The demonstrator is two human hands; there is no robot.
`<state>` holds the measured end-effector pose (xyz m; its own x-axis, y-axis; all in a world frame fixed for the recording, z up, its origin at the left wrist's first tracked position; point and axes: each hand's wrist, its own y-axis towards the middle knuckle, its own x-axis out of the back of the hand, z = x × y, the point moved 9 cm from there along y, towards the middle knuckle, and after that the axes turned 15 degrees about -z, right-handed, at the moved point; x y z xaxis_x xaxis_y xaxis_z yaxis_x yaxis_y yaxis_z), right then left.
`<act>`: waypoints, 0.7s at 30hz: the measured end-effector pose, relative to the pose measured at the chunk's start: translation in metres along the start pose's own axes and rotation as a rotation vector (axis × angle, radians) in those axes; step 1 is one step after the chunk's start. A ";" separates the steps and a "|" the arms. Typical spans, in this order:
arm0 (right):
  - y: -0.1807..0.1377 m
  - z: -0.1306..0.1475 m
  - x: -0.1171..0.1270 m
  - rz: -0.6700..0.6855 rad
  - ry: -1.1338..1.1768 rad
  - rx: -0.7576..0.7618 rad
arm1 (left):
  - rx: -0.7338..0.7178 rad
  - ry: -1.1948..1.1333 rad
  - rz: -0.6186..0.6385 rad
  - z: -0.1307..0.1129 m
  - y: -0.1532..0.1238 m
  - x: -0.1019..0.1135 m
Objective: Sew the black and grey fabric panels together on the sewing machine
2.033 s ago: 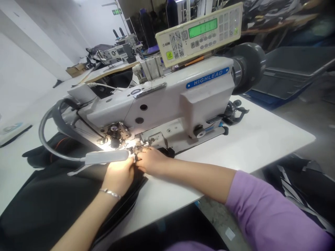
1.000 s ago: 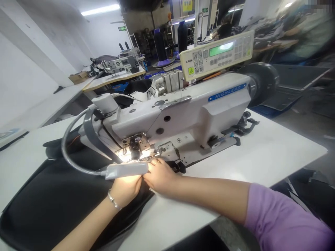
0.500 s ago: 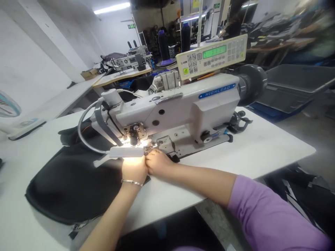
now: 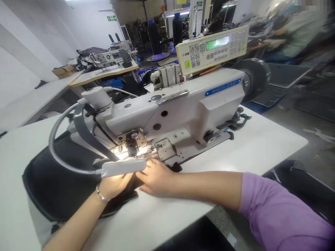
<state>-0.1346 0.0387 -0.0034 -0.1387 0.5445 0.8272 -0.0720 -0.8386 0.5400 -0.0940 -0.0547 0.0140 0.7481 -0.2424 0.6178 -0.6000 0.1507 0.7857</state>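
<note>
A large black padded fabric piece lies on the white table under the head of a HIGHLEAD sewing machine. My left hand, with a bracelet at the wrist, grips the near edge of this piece; the lamp hides part of its fingers. Beside it, my right hand has its fingers closed on the same edge, just in front of the lit presser foot area. The needle itself is lost in the glare. Both hands are close together.
A control panel sits on top of the machine. Behind it stand black thread cones and another sewing machine on a table. Grey bins are at the right, with a blurred person beyond.
My left hand has moved left, away from the right hand. The black piece has turned and shifted, its near edge now showing beside my hands. The camera view has moved closer.
</note>
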 end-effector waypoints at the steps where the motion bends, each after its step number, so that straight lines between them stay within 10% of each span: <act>1: 0.001 0.002 0.000 -0.011 0.001 0.003 | -0.044 -0.017 0.005 0.002 -0.001 0.000; 21: -0.008 0.031 -0.013 -0.105 -0.020 0.211 | 0.046 0.349 0.243 -0.026 0.011 -0.022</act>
<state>-0.1012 0.0385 -0.0132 -0.1217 0.6309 0.7662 0.1237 -0.7563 0.6424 -0.1098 -0.0230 0.0097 0.6299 0.1350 0.7649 -0.7766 0.1183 0.6187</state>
